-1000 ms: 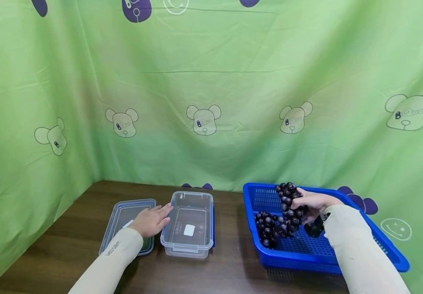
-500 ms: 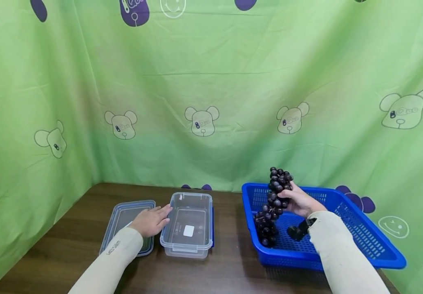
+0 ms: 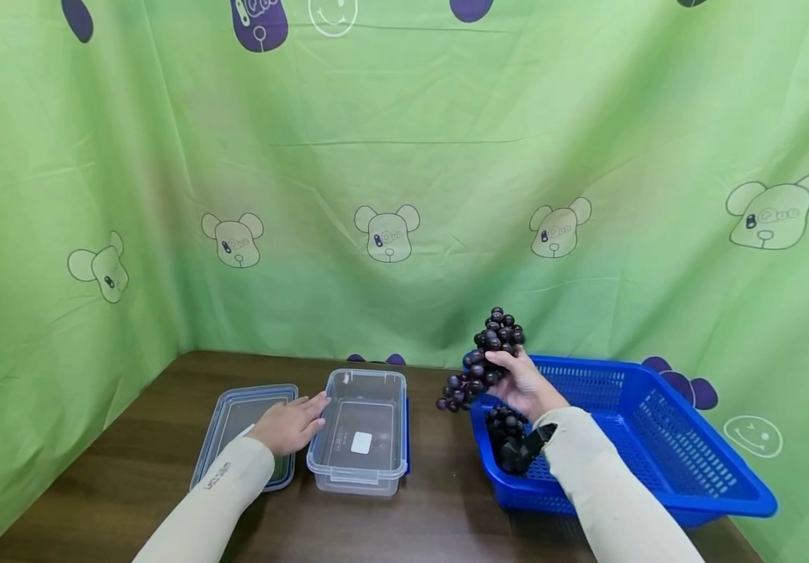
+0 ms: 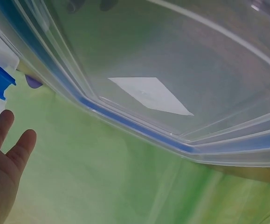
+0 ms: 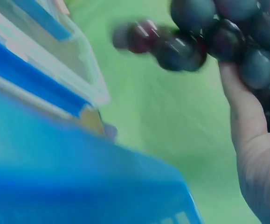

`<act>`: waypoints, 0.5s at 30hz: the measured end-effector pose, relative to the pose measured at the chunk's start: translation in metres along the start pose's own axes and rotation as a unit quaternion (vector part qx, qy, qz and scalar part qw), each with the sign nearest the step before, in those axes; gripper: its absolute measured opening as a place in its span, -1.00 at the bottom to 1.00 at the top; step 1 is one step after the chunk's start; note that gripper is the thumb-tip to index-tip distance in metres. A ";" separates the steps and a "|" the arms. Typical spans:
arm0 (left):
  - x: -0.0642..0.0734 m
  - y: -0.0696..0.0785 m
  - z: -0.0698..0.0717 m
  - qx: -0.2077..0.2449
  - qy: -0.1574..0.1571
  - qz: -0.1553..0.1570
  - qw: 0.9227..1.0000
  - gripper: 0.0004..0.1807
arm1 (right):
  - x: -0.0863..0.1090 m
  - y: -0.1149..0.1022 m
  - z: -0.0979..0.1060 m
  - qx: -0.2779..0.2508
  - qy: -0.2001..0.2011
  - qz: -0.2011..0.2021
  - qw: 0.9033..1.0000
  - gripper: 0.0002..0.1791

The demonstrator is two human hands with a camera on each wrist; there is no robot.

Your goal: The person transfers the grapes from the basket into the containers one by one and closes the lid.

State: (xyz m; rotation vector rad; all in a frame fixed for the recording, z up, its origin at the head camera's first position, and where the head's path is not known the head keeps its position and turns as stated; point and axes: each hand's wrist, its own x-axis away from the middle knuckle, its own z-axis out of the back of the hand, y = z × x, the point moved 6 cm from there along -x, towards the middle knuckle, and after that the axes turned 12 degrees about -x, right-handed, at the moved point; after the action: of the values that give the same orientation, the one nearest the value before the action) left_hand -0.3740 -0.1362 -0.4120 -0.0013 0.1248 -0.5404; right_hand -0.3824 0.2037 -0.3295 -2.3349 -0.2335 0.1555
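In the head view my right hand [image 3: 525, 385] grips a bunch of dark purple grapes [image 3: 483, 361], held up over the left rim of the blue basket [image 3: 692, 446]. Its lower end hangs outside that rim. A second bunch of grapes [image 3: 505, 426] lies in the basket's left part, partly behind my wrist. My left hand [image 3: 286, 426] has its fingers extended, the tips at the left edge of a clear plastic container [image 3: 358, 414] that stands uncovered. Beneath that hand lies a clear lid [image 3: 235, 418] with a blue seal. In the right wrist view, the thumb [image 5: 246, 109] presses against the grapes.
A brown wooden table [image 3: 439, 500] carries everything. Green printed cloth [image 3: 446, 297] hangs behind and at the sides. The container stands left of the basket, with a strip of table between them. A blue flap shows along the container's right side.
My right hand has lifted the grapes out of the basket and carried them left, beyond its rim. The other bunch stays behind in the basket. My left hand has not visibly moved.
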 end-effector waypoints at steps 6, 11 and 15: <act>-0.001 0.000 -0.003 -0.001 0.004 -0.002 1.000 -0.48 | -0.003 0.021 -0.007 0.016 -0.005 -0.039 0.999 -0.56; -0.001 0.000 -0.004 -0.004 0.003 0.001 1.000 -0.47 | -0.004 0.035 -0.008 0.067 -0.008 -0.081 0.994 -0.43; -0.001 -0.001 -0.003 -0.002 0.006 0.003 1.000 -0.47 | -0.005 0.042 -0.014 0.085 -0.002 -0.104 0.991 -0.40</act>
State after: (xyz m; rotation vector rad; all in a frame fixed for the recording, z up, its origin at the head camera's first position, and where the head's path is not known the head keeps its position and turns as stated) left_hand -0.3759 -0.1368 -0.4147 -0.0022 0.1368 -0.5345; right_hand -0.3793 0.1639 -0.3500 -2.1255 -0.4458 0.0728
